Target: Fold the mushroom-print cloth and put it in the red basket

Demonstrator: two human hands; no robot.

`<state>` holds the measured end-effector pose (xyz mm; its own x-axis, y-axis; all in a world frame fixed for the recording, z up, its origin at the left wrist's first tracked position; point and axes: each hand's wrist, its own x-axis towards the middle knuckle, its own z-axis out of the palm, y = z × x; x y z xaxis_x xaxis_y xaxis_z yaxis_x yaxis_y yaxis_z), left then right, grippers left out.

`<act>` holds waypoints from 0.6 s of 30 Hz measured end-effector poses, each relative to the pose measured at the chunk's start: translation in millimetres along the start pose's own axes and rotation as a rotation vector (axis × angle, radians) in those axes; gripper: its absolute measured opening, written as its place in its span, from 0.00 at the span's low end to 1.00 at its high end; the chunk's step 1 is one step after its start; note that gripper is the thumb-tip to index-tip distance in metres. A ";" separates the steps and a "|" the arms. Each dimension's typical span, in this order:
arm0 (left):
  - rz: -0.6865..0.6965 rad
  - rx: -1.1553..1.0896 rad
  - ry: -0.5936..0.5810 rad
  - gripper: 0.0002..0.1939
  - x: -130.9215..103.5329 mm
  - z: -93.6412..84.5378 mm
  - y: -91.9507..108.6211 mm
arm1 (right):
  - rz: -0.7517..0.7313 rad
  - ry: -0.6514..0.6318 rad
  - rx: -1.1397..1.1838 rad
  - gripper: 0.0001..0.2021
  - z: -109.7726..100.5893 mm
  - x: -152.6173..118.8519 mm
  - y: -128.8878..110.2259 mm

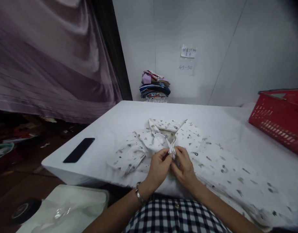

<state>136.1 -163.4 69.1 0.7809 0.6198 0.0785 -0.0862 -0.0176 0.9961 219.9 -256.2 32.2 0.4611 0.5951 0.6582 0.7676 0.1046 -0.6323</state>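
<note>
A white shirt (209, 158) with a small scattered print lies spread on the table, its collar at the far side and one sleeve out to the left. My left hand (160, 165) pinches the shirt's front edge just below the collar. Close against it, my right hand (184, 165) pinches the facing edge, so both edges meet between my fingertips. Whatever lies right under the fingertips, such as a button, is too small to make out. A bracelet (138, 192) is on my left wrist.
On the white table (110, 123) a black phone-like slab (79, 150) lies at the left. A red basket (280, 119) stands at the right. Folded clothes (155, 85) are stacked by the wall beyond the far edge. A purple curtain (54, 58) hangs left; a pale bin (73, 207) sits below.
</note>
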 end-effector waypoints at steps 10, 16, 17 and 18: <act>0.128 0.139 -0.223 0.12 -1.6 0.0 9.9 | -0.003 0.100 0.040 0.10 -16.1 3.0 10.9; 0.256 0.496 0.043 0.12 58.4 -38.3 42.2 | -0.049 -0.016 0.072 0.14 -50.9 -5.3 -6.7; 0.277 0.539 0.091 0.11 77.2 -44.4 47.8 | -0.060 -0.029 0.075 0.14 -54.9 -6.9 -9.0; 0.289 0.591 0.111 0.10 97.7 -49.4 52.3 | -0.068 -0.038 0.077 0.14 -58.1 -8.3 -10.8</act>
<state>177.3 -65.0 126.9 0.7060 0.6025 0.3723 0.0965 -0.6026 0.7921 233.7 -308.5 57.3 0.3912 0.6140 0.6855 0.7591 0.2059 -0.6176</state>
